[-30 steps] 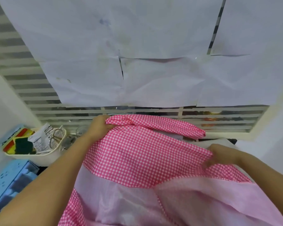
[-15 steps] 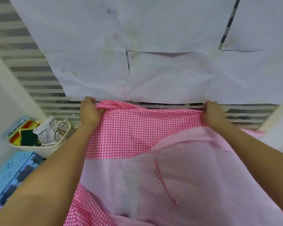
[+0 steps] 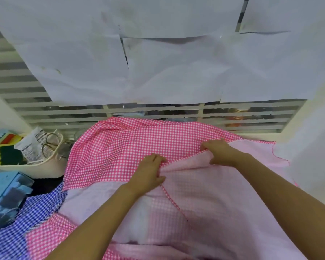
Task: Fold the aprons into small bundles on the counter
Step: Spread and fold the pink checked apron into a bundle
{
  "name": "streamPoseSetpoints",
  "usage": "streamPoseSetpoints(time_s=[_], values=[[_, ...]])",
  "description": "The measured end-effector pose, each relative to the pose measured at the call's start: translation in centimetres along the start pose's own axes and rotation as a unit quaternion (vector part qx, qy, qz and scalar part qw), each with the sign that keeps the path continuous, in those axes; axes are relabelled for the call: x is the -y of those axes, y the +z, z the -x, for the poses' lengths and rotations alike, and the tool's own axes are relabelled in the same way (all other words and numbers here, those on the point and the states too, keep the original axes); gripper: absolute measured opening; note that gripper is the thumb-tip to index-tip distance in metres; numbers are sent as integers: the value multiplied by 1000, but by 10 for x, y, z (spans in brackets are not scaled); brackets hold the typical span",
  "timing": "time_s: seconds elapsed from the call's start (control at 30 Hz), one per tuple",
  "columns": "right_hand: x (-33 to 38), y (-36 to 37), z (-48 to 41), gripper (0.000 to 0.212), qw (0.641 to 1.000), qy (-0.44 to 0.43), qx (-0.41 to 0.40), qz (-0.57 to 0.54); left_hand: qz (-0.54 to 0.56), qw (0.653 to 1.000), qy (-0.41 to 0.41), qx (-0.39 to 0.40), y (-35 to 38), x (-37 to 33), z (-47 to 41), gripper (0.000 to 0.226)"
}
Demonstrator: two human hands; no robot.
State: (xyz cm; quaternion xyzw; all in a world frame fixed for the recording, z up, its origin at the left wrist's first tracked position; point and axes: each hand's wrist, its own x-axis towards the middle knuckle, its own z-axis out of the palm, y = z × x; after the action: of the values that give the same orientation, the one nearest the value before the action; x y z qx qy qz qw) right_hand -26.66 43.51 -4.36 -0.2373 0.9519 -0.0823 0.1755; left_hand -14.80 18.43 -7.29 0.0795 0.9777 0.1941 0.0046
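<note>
A pink gingham apron point(image 3: 120, 151) lies spread over the counter, its bright checked side at the back and its paler underside folded over toward the front right. My left hand point(image 3: 148, 174) pinches a bunched fold of the pale fabric near the middle. My right hand point(image 3: 219, 152) grips the edge where the pale layer meets the bright checks. A blue gingham apron point(image 3: 32, 216) lies partly under the pink one at the lower left.
A white basket point(image 3: 45, 166) with sponges, a packet and wire rings sits at the left. A blue box point(image 3: 6, 192) is in front of it. A slatted window grille point(image 3: 251, 117), partly covered by white paper sheets point(image 3: 158, 62), runs along the back.
Both hands were holding the apron's top edge up and wide apart. The apron now lies down on the counter, and both hands have moved inward to the middle fold.
</note>
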Motion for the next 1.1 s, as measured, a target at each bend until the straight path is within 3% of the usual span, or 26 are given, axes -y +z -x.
streamPoseSetpoints(time_s=[0.13, 0.2, 0.27, 0.33, 0.4, 0.47, 0.5, 0.53, 0.6, 0.67, 0.73, 0.83, 0.93, 1.03, 1.1], values=[[-1, 11, 17, 43, 997, 45, -42, 38, -33, 999, 21, -10, 10, 3, 4, 52], [-5, 12, 31, 27, 990, 76, -104, 48, -44, 996, -24, -68, 13, 6, 8, 53], [-11, 13, 52, 19, 984, 109, -107, 93, -36, 988, -78, -129, 10, 6, 13, 53], [-17, 14, 78, 24, 983, 110, -51, 139, -59, 982, -89, -159, 5, 3, 21, 54], [-23, 17, 101, 49, 983, 115, 74, 118, -95, 981, -78, -153, -2, 3, 29, 50], [-27, 16, 117, 62, 959, 180, 212, 47, -109, 985, -79, -104, -9, 4, 33, 35], [-31, 18, 118, 59, 947, 210, 240, 27, -118, 988, -87, -56, -12, 5, 34, 26], [-37, 22, 117, 51, 946, 230, 228, 32, -134, 986, -100, 1, -15, 7, 34, 22], [-52, 31, 108, 37, 961, 246, 103, 72, -161, 977, -117, 79, -17, 9, 34, 19], [-70, 43, 102, 41, 965, 241, 37, 98, -167, 972, -117, 113, -12, 10, 34, 19], [-83, 52, 103, 52, 965, 234, 81, 82, -151, 972, -116, 140, -7, 12, 36, 21], [-101, 62, 114, 39, 964, 227, 134, 34, -103, 978, -113, 145, -3, 19, 41, 11], [-112, 68, 115, 26, 970, 238, 40, -10, -40, 989, -69, 126, -5, 27, 48, 12], [-69, 61, 108, 12, 981, 166, -44, -87, 49, 991, -44, 116, -21, 21, 69, 16], [-16, 58, 107, 13, 985, 60, -39, -157, 46, 977, -59, 200, -32, 20, 88, 15]])
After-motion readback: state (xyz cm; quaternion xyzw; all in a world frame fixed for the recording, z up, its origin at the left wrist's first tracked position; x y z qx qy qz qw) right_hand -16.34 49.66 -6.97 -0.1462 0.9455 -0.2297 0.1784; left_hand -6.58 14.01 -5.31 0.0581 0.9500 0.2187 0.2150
